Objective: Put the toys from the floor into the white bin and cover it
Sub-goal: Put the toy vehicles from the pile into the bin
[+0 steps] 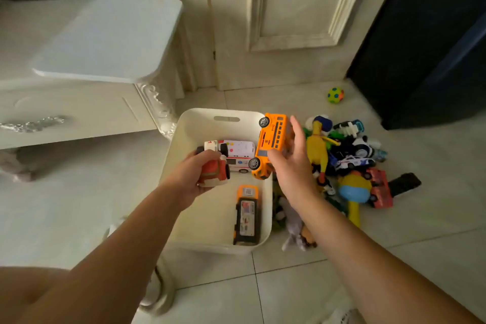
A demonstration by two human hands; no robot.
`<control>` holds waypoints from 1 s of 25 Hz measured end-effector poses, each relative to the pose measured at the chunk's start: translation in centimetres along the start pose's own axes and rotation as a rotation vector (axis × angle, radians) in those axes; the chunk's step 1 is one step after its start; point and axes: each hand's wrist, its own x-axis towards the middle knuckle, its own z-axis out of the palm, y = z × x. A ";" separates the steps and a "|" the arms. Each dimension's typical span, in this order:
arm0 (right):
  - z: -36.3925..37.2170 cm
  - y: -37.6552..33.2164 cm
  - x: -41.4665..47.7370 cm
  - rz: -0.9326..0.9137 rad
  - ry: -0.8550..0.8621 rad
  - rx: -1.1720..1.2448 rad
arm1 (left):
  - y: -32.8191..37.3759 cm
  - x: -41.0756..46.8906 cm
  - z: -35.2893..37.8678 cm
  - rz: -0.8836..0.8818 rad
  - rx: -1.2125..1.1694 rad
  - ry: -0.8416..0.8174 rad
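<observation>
Seen from the head camera, the white bin [205, 126] stands open on the tiled floor [394, 244], with a handle slot in its far wall. The left hand [193, 179] hangs over the bin's left side, fingers curled round a red-and-white toy truck [214, 169] and gripping it above the bin's bottom. The right hand [292, 163] is at the bin's right rim, near the far right corner. It holds an orange toy bus [272, 139] between the thumb below and the fingers behind. The bus is turned on its side with its wheels towards the left, partly over the rim.

Two toys lie on the bin's bottom: a white toy ambulance [240, 151] towards the far wall, partly hidden by the truck, and an orange-and-black toy lorry [247, 216] along the right wall, reaching the near right corner.

Just beside the bin's right wall a heap of toys lies on the floor. Among them are a yellow rubber chicken [317, 147], a white police car [352, 162], a red fire engine [380, 189], a blue-and-yellow rattle-like toy [353, 189] and a grey plush toy [294, 223], partly under the right forearm. A green-and-yellow ball [335, 95] lies apart, nearer the panelled door [289, 8].

A white carved bedside cabinet [105, 39] stands to the left of the bin.
</observation>
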 end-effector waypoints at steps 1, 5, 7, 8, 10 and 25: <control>1.5 0.5 -0.3 0.073 -0.087 -0.044 | -0.6 0.5 -1.6 -0.008 0.010 0.048; 6.9 5.0 -0.2 0.356 -0.290 -0.246 | -3.5 2.3 -5.6 -0.120 0.114 0.137; 8.8 8.3 0.7 0.460 -0.336 -0.351 | -4.7 3.3 -6.2 -0.197 0.199 0.131; 9.6 9.6 1.0 0.517 -0.365 -0.413 | -5.1 3.8 -6.4 -0.232 0.247 0.125; 10.9 11.9 1.7 0.627 -0.428 -0.485 | -5.8 4.4 -6.4 -0.299 0.329 0.120; 14.8 13.7 1.4 0.711 -0.796 -0.422 | -6.1 6.0 -6.9 -0.265 0.276 0.133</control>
